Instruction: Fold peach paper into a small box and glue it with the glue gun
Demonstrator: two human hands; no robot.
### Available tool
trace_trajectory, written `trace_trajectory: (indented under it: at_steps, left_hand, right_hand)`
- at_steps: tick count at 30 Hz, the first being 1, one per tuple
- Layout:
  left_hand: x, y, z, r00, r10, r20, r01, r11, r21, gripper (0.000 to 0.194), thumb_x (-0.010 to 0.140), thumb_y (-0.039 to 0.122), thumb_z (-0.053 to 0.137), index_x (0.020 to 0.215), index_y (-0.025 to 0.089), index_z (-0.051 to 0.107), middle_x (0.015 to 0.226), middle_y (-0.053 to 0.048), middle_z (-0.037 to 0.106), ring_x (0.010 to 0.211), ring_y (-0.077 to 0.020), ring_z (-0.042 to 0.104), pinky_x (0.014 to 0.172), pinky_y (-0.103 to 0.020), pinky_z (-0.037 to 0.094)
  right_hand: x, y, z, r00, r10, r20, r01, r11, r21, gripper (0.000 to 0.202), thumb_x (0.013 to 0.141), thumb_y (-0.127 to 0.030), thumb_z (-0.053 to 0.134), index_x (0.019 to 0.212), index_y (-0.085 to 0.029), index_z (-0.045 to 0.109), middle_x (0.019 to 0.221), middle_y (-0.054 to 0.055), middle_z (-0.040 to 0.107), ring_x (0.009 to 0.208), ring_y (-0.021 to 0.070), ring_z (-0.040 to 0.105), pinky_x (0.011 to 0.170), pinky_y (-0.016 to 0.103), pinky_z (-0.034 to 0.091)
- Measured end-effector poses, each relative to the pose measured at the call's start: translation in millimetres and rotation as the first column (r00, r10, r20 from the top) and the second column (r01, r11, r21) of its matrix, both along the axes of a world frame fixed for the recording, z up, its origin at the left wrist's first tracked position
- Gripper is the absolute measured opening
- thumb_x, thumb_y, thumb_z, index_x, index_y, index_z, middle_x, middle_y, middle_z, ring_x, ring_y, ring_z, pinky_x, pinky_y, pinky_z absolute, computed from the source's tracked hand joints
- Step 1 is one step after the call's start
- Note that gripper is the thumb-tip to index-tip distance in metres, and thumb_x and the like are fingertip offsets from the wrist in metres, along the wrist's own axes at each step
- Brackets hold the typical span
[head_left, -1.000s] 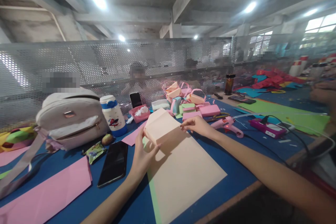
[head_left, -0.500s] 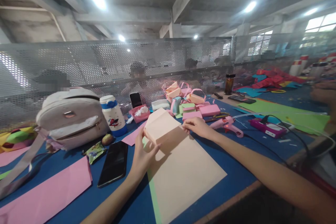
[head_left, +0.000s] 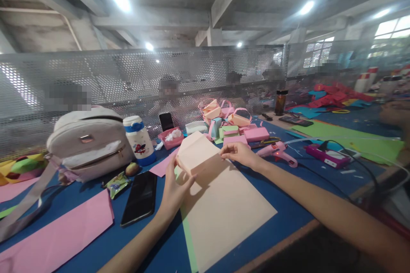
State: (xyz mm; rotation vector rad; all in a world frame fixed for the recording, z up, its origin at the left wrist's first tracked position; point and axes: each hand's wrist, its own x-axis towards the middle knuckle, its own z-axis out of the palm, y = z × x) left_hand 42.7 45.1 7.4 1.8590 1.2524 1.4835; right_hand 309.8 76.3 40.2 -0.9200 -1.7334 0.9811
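**Peach paper sheet folded over at its far end**

The peach paper sheet (head_left: 221, 204) lies flat on the blue table (head_left: 288, 213), over a green sheet (head_left: 187, 239) that shows along its left edge. Its far end is turned back into a raised, rounded fold. The left hand (head_left: 174, 192) curls loosely around the fold's left side, thumb on top. The right hand (head_left: 238, 153) pinches the fold's right corner with its fingertips. A black phone (head_left: 140, 198) lies just left.

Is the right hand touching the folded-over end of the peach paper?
Touching. The head view shows the right hand with its fingertips pressed on the edge of the peach paper.
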Motion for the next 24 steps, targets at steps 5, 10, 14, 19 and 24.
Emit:
trace_trajectory:
  at_steps: [5, 10, 14, 19, 24]
  left_hand:
    - [-0.8, 1.2, -1.9, 1.0, 0.0, 0.003, 0.0, 1.0, -0.004, 0.078, 0.074, 0.05, 0.074, 0.139, 0.023, 0.039, 0.142, -0.013, 0.049, 0.14, -0.0335, 0.04, 0.117, -0.053, 0.03]
    - [-0.6, 1.4, -2.0, 1.0, 0.006, 0.001, -0.006, 1.0, -0.014, 0.078, 0.075, 0.05, 0.073, 0.14, 0.022, 0.038, 0.145, -0.014, 0.047, 0.14, -0.0327, 0.04, 0.117, -0.052, 0.029]
    - [-0.1, 1.4, -1.3, 1.0, 0.006, 0.002, -0.006, 1.0, -0.016, 0.078, 0.074, 0.05, 0.074, 0.138, 0.023, 0.04, 0.143, -0.013, 0.048, 0.14, -0.0328, 0.041, 0.117, -0.052, 0.031]
    - [0.4, 0.3, -0.6, 1.0, -0.002, 0.025, 0.002, 1.0, 0.0, 0.077, 0.074, 0.049, 0.074, 0.139, 0.024, 0.04, 0.141, -0.012, 0.05, 0.139, -0.0329, 0.041, 0.117, -0.052, 0.031]
    - [0.3, -0.7, -0.6, 0.999, -0.011, 0.031, 0.011, 1.0, -0.001, 0.078, 0.075, 0.047, 0.074, 0.141, 0.024, 0.039, 0.143, -0.012, 0.048, 0.14, -0.0329, 0.039, 0.118, -0.052, 0.027]
  right_hand:
    - [0.4, 1.2, -2.4, 0.999, 0.007, -0.048, -0.009, 0.999, -0.036, 0.031, 0.073, -0.046, 0.073, 0.079, -0.016, 0.071, 0.075, 0.006, 0.071, 0.074, 0.0191, 0.067, 0.056, 0.025, 0.041]
    - [-0.2, 3.4, -3.2, 0.997, 0.023, -0.077, -0.028, 0.998, -0.058, 0.034, 0.075, -0.05, 0.07, 0.078, -0.016, 0.07, 0.074, 0.005, 0.068, 0.069, 0.0161, 0.064, 0.052, 0.023, 0.039]
    - [-0.9, 3.5, -3.4, 0.996, 0.031, -0.085, -0.037, 0.997, -0.07, 0.038, 0.076, -0.054, 0.069, 0.077, -0.015, 0.068, 0.071, 0.003, 0.064, 0.063, 0.0122, 0.058, 0.049, 0.021, 0.037]
    - [-2.5, 1.5, -4.1, 0.997, 0.03, -0.077, -0.036, 0.996, -0.079, 0.047, 0.076, -0.063, 0.068, 0.073, -0.016, 0.064, 0.064, -0.001, 0.057, 0.054, 0.0085, 0.049, 0.045, 0.02, 0.033]
    - [-3.2, 0.3, -3.5, 0.996, -0.013, -0.084, 0.007, 0.997, -0.071, 0.052, 0.075, -0.068, 0.068, 0.068, -0.017, 0.059, 0.057, -0.004, 0.05, 0.048, 0.0075, 0.043, 0.041, 0.02, 0.028]
